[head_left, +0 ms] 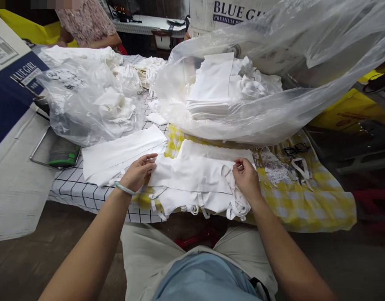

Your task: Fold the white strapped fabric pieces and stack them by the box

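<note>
A white strappy top (192, 173) lies spread flat in front of me, over other white cloth pieces with thin straps hanging at the table's front edge. At its left edge, my left hand (137, 172) pinches the fabric between thumb and fingers. My right hand (246, 177) has its fingers closed on the upper right side of the same top, the tips partly hidden. Just left of my left hand is a stack of folded white fabric pieces (123, 152). Gathered straps (239, 207) bunch below my right hand.
A large clear plastic bag (261, 121) holds stacked white pieces behind the top. Another plastic bag (76, 108) lies at left, near a blue-and-white carton (16, 88). Scissors (296, 149) and thread scraps (275, 169) lie right. Across the table is another person (87, 23).
</note>
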`<move>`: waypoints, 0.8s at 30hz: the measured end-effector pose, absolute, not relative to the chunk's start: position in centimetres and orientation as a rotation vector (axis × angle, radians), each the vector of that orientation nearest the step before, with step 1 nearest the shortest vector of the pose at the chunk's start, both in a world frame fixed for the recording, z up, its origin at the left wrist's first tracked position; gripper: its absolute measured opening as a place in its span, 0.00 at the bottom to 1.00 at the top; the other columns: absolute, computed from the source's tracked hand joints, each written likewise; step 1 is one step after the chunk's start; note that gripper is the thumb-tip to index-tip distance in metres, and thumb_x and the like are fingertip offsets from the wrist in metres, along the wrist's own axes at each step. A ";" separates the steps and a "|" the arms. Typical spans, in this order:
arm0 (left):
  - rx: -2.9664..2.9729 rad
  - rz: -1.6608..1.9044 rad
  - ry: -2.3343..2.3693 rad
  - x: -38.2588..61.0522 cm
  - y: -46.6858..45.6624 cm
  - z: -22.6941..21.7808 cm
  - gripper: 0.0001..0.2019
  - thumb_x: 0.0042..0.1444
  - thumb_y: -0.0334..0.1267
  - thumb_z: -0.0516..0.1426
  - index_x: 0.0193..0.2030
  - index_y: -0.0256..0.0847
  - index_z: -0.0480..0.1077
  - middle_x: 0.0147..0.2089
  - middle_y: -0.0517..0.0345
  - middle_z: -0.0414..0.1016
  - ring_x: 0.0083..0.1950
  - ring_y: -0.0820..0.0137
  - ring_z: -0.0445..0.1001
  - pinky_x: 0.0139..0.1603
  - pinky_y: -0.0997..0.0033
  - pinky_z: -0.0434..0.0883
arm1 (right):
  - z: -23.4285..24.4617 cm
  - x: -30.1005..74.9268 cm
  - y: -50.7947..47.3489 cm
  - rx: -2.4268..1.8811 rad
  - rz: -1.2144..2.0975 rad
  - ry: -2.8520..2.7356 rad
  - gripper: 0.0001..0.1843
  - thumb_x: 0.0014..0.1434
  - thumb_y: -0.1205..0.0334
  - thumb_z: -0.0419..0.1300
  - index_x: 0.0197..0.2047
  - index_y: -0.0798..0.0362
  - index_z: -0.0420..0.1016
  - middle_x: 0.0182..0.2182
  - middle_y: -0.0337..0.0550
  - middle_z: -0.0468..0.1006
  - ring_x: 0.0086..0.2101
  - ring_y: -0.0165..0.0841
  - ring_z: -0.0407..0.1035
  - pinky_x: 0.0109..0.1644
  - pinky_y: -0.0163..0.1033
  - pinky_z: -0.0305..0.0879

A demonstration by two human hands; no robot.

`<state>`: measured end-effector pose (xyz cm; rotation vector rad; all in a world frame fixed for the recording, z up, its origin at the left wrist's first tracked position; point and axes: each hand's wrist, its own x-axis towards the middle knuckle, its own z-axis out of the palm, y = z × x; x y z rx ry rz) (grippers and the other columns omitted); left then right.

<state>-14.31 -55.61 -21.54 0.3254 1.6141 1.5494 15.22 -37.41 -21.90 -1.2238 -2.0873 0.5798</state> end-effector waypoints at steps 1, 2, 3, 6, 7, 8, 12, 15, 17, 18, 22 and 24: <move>0.340 1.518 1.618 -14.4 -55.7 -21.6 0.29 0.36 0.36 0.67 0.50 0.39 0.71 0.37 0.60 0.72 0.31 0.76 0.68 0.30 0.76 0.64 | -21.6 15.4 -38.1 -1.183 0.543 -2.130 0.11 0.56 0.61 0.53 0.42 0.54 0.68 0.35 0.46 0.73 0.34 0.35 0.66 0.41 0.41 0.64; 0.365 1.493 1.639 -14.4 -55.9 -21.7 0.29 0.37 0.37 0.67 0.51 0.40 0.70 0.39 0.59 0.73 0.32 0.76 0.69 0.31 0.76 0.65 | -21.4 15.7 -39.0 -1.129 0.500 -2.210 0.12 0.56 0.60 0.55 0.44 0.54 0.68 0.37 0.47 0.73 0.36 0.36 0.66 0.42 0.42 0.64; 0.398 1.476 1.670 -14.5 -56.0 -21.8 0.30 0.38 0.38 0.67 0.52 0.41 0.70 0.42 0.57 0.73 0.34 0.75 0.70 0.32 0.76 0.65 | -21.2 16.0 -40.0 -1.068 0.444 -2.323 0.15 0.56 0.58 0.57 0.46 0.54 0.67 0.39 0.48 0.72 0.39 0.38 0.66 0.43 0.43 0.64; 0.474 1.436 1.738 -14.5 -56.4 -22.5 0.31 0.41 0.40 0.66 0.55 0.43 0.68 0.48 0.55 0.73 0.41 0.71 0.72 0.38 0.73 0.68 | -21.3 16.9 -43.0 -0.928 0.190 -2.649 0.21 0.53 0.59 0.62 0.50 0.53 0.66 0.44 0.49 0.72 0.44 0.43 0.65 0.48 0.47 0.61; 0.482 1.435 1.742 -14.4 -56.5 -22.7 0.32 0.40 0.40 0.67 0.55 0.43 0.67 0.48 0.54 0.72 0.43 0.70 0.72 0.40 0.72 0.69 | -21.4 17.1 -43.6 -0.927 0.090 -2.694 0.19 0.54 0.62 0.61 0.49 0.53 0.67 0.43 0.49 0.72 0.44 0.43 0.65 0.48 0.47 0.60; 0.486 1.441 1.744 -14.3 -56.5 -22.9 0.33 0.39 0.40 0.67 0.55 0.42 0.67 0.47 0.54 0.72 0.44 0.69 0.72 0.42 0.70 0.70 | -21.6 17.2 -44.0 -0.938 0.004 -2.703 0.15 0.54 0.66 0.59 0.47 0.52 0.68 0.41 0.48 0.72 0.42 0.42 0.65 0.47 0.47 0.60; 0.479 1.483 1.767 -13.9 -56.2 -22.9 0.35 0.35 0.38 0.68 0.54 0.39 0.68 0.39 0.58 0.72 0.39 0.70 0.72 0.41 0.71 0.70 | -21.5 17.5 -43.9 -0.915 -0.108 -2.580 0.08 0.55 0.75 0.54 0.36 0.52 0.67 0.33 0.43 0.72 0.36 0.37 0.64 0.42 0.43 0.59; 0.444 1.513 1.787 -13.8 -56.4 -22.0 0.32 0.34 0.39 0.68 0.51 0.39 0.70 0.34 0.63 0.69 0.33 0.75 0.68 0.33 0.77 0.66 | -20.8 18.1 -43.6 -0.826 -0.031 -2.436 0.09 0.54 0.76 0.53 0.35 0.53 0.65 0.31 0.44 0.71 0.35 0.36 0.64 0.43 0.42 0.61; 0.422 1.522 1.790 -13.7 -57.0 -21.4 0.32 0.34 0.39 0.68 0.51 0.39 0.70 0.33 0.63 0.67 0.31 0.77 0.66 0.29 0.79 0.64 | -20.4 18.8 -43.7 -0.797 0.066 -2.436 0.09 0.53 0.76 0.53 0.34 0.53 0.65 0.31 0.44 0.70 0.36 0.35 0.64 0.43 0.41 0.61; 0.416 1.511 1.791 -13.7 -57.3 -21.2 0.32 0.34 0.39 0.68 0.51 0.40 0.71 0.33 0.63 0.67 0.31 0.77 0.66 0.28 0.80 0.63 | -20.3 19.2 -43.7 -0.801 0.129 -2.473 0.10 0.52 0.77 0.52 0.34 0.53 0.65 0.31 0.43 0.70 0.36 0.35 0.64 0.43 0.41 0.60; 0.383 1.383 1.782 -13.5 -58.5 -21.0 0.33 0.33 0.40 0.69 0.51 0.41 0.70 0.33 0.62 0.69 0.29 0.76 0.67 0.26 0.79 0.64 | -20.3 20.1 -42.9 -0.944 0.347 -2.511 0.11 0.50 0.77 0.50 0.33 0.52 0.65 0.31 0.41 0.70 0.35 0.34 0.63 0.41 0.40 0.59; 0.308 1.351 1.760 -13.3 -58.5 -21.3 0.33 0.34 0.43 0.69 0.51 0.40 0.70 0.31 0.61 0.70 0.28 0.75 0.67 0.25 0.78 0.65 | -20.4 19.6 -42.1 -1.069 0.313 -2.400 0.08 0.54 0.74 0.51 0.33 0.52 0.66 0.32 0.41 0.70 0.36 0.34 0.64 0.42 0.40 0.58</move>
